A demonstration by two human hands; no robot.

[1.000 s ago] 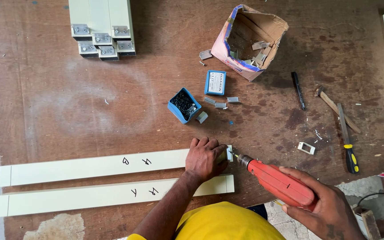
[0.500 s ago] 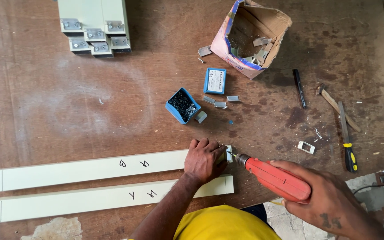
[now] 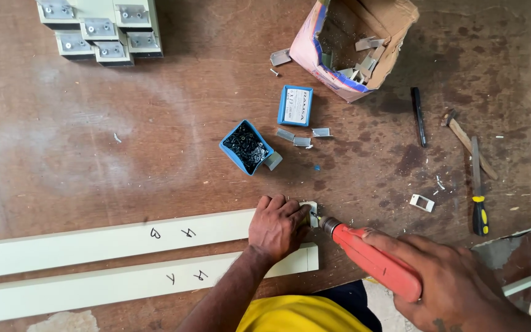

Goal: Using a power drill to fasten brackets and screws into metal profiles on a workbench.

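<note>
At the right end of the upper cream strip (image 3: 112, 241), a small metal bracket (image 3: 309, 212) sits just past your left-hand fingertips (image 3: 296, 209). Your left hand (image 3: 276, 229) lies palm down, fingers curled over the strip end, pressing it to the brown table (image 3: 124, 154). Your right hand (image 3: 447, 284) is wrapped around the red drill (image 3: 373, 260), its tip touching the bracket. Strip: long, flat, pale, marked in black, parallel to a second strip (image 3: 124, 284).
</note>
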